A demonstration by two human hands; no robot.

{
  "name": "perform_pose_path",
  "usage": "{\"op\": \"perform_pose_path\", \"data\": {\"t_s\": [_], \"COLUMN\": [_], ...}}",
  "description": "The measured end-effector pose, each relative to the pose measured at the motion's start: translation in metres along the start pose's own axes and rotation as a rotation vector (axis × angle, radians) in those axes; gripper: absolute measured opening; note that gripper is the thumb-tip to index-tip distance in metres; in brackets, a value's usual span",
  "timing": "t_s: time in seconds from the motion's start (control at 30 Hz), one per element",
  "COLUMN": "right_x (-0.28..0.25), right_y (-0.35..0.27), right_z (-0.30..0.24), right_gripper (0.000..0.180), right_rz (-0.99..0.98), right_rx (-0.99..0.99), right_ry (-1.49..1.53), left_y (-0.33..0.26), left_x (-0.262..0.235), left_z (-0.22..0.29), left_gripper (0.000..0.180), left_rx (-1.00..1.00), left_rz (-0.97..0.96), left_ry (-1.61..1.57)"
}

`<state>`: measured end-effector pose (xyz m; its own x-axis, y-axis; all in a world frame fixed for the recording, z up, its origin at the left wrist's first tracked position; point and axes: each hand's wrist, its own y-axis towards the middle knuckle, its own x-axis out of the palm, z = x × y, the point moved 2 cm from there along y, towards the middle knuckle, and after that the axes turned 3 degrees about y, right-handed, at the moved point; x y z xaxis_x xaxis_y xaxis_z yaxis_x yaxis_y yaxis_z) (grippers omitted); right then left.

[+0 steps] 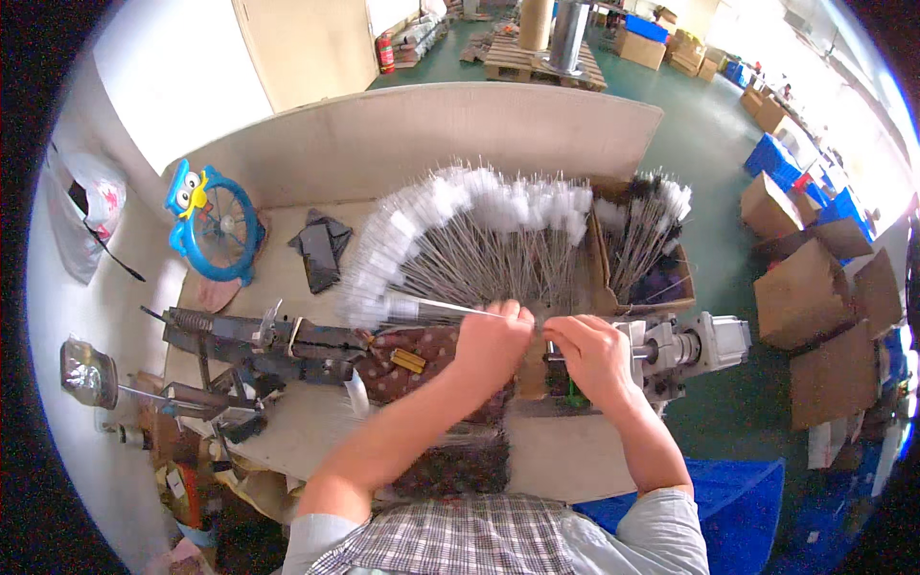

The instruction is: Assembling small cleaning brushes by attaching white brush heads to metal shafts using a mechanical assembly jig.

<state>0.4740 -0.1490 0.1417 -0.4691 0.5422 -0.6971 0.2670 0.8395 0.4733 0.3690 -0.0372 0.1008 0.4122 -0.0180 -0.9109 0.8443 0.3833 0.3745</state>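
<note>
My left hand (492, 337) pinches one thin wire brush with a white fluffy tip (422, 309), which sticks out to the left. My right hand (594, 353) is closed over the grey metal machine (685, 347) at its spindle end; what it grips is hidden by the fingers. Behind both hands a large fan of white-tipped wire brushes (479, 230) lies spread on the workbench (565, 455). A cardboard box (652, 278) to the right holds several more brushes, some with dark tips.
A blue owl-shaped desk fan (213, 222) stands at the back left, beside a crumpled dark bag (321, 247). A long metal jig (249, 340) lies left of my hands. Cardboard boxes (815, 307) stand on the green floor to the right, with a blue crate (747, 498) near my right elbow.
</note>
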Motion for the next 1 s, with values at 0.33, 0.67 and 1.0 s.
{"op": "perform_pose_path", "data": {"t_s": [0.33, 0.67, 1.0], "right_x": [0.010, 0.018, 0.016], "right_y": [0.028, 0.038, 0.047], "right_z": [-0.029, -0.006, -0.028], "right_gripper": [0.011, 0.011, 0.020], "right_rz": [-0.412, -0.209, -0.566], "right_rx": [-0.063, -0.046, 0.109], "right_ry": [0.270, -0.144, 0.143], "left_y": [-0.087, -0.177, -0.156], "left_x": [-0.054, -0.052, -0.051], "left_z": [-0.035, -0.039, -0.032], "left_gripper": [0.028, 0.015, 0.015], "left_rx": [-0.064, -0.592, -0.579], "left_rz": [0.109, 0.112, 0.047], "left_ry": [-0.060, -0.664, -0.839]}}
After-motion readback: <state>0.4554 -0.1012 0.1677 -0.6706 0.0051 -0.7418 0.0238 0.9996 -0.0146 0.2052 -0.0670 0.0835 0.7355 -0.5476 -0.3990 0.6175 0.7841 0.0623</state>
